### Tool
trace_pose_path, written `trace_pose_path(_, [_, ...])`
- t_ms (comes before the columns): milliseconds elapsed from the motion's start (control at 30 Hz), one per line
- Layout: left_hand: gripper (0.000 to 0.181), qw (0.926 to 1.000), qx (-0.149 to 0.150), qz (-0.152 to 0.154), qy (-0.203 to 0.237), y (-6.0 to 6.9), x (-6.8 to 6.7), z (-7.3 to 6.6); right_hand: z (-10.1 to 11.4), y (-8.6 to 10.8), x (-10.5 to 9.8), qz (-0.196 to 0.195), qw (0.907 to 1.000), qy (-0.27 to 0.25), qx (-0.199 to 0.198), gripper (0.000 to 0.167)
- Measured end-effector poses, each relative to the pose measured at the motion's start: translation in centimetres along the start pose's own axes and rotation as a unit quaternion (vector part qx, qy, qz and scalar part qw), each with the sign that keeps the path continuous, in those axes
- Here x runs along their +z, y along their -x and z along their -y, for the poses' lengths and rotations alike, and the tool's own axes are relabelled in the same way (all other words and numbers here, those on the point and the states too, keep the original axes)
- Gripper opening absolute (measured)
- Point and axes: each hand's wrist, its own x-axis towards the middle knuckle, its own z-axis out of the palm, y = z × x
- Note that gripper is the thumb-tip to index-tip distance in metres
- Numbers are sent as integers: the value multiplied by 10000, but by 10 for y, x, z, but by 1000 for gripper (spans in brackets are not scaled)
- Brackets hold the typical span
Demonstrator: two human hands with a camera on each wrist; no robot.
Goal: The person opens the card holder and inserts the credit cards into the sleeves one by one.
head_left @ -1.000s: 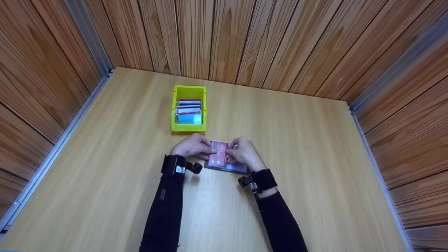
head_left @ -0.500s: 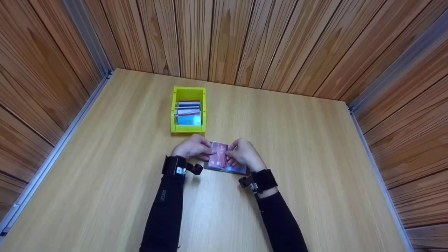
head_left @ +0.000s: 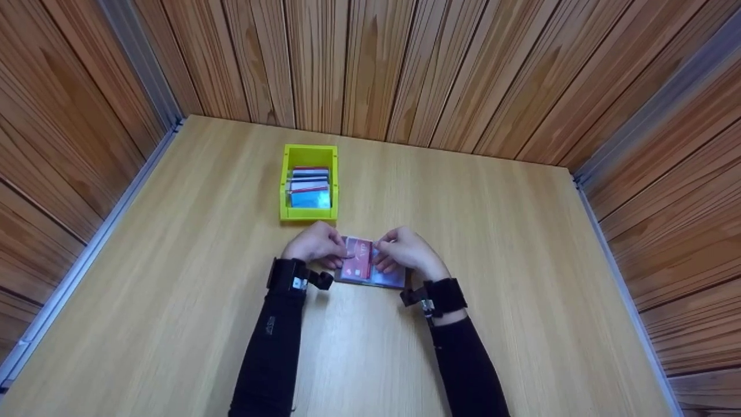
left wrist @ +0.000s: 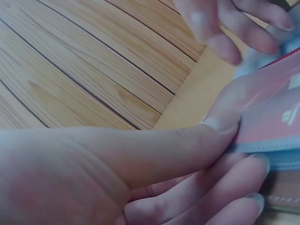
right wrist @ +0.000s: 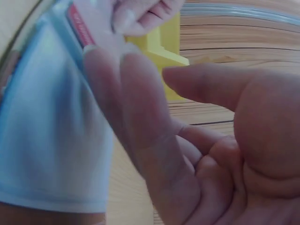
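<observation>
A red card [head_left: 355,263] lies over the left part of a flat wallet or booklet [head_left: 388,279] with a brown edge. My left hand [head_left: 315,242] pinches the left side of the red card; in the left wrist view its thumb [left wrist: 220,123] presses on the red surface, with clear stitched sleeves below. My right hand [head_left: 410,253] is at the card's right side. The right wrist view shows its thumb [right wrist: 201,84] apart from its fingers [right wrist: 145,103], whose tips are at the red card [right wrist: 82,23], beside a bluish clear sleeve [right wrist: 51,126].
A yellow-green bin [head_left: 283,200] with several upright cards or sleeves [head_left: 310,198] stands just beyond my left hand. Wooden panels [head_left: 370,69] rise behind the table [head_left: 492,243] and at both sides, with metal rails along the side edges.
My right hand has moved slightly right relative to the card, its thumb and fingers no longer pinching it. My left hand keeps its hold. The bin appears slightly further left in view.
</observation>
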Motion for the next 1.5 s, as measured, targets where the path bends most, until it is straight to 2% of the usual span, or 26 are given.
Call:
trace_pose_path(233, [14, 9997, -175, -26, -140, -1, -2, -2, 5, 5, -20, -137, 9987, -415, -280, 37])
trace_pose_path(400, [16, 9994, -97, -157, -304, -2, -5, -4, 6, 9, -38, -377, 9979, -452, -276, 38])
trace_pose_path(567, [17, 9986, -144, -242, -437, 6, -15, -11, 6, 13, -53, -692, 9957, -519, -331, 37])
trace_pose_path(633, [20, 9987, -84, -302, -399, 13, -20, -14, 4, 16, -56, -801, 9945, -562, -365, 36])
trace_pose_path(700, [25, 9983, 109, -418, -389, 20, -26, -18, 1, 19, -59, -869, 9936, -605, -397, 35])
trace_pose_path(767, [27, 9960, 341, -701, -433, 27, -33, -23, -3, 22, -61, -920, 9932, -592, -400, 34])
trace_pose_path(833, [24, 9877, 676, -1228, -694, 29, -40, -29, -6, 24, -63, -962, 9927, -569, -456, 35])
trace_pose_path(867, [22, 9803, 848, -1546, -894, 27, -44, -33, -7, 25, -64, -986, 9923, -561, -504, 36])
trace_pose_path(933, [19, 9615, 1122, -2089, -1388, 19, -50, -42, -8, 26, -66, -1056, 9911, -551, -596, 37])
trace_pose_path(1000, [20, 9405, 1300, -2426, -1992, 6, -55, -51, -8, 27, -67, -1107, 9900, -543, -683, 35])
trace_pose_path(1100, [28, 9226, 1190, -2388, -2785, -14, -60, -58, -8, 26, -67, -1104, 9896, -550, -745, 32])
trace_pose_path(1133, [31, 9183, 1092, -2334, -3007, -20, -61, -58, -8, 26, -66, -1086, 9898, -533, -757, 31])
trace_pose_path(1200, [31, 9045, 938, -2289, -3473, -30, -64, -56, -7, 25, -64, -1048, 9899, -546, -785, 30])
trace_pose_path(1367, [22, 8734, 797, -2311, -4212, -46, -67, -49, -4, 25, -61, -1038, 9896, -534, -842, 30])
trace_pose_path(1433, [22, 8676, 724, -2297, -4351, -50, -68, -48, -3, 25, -61, -1029, 9898, -485, -861, 30])
trace_pose_path(1500, [24, 8677, 621, -2256, -4386, -53, -70, -49, -1, 25, -61, -1009, 9901, -414, -886, 30])
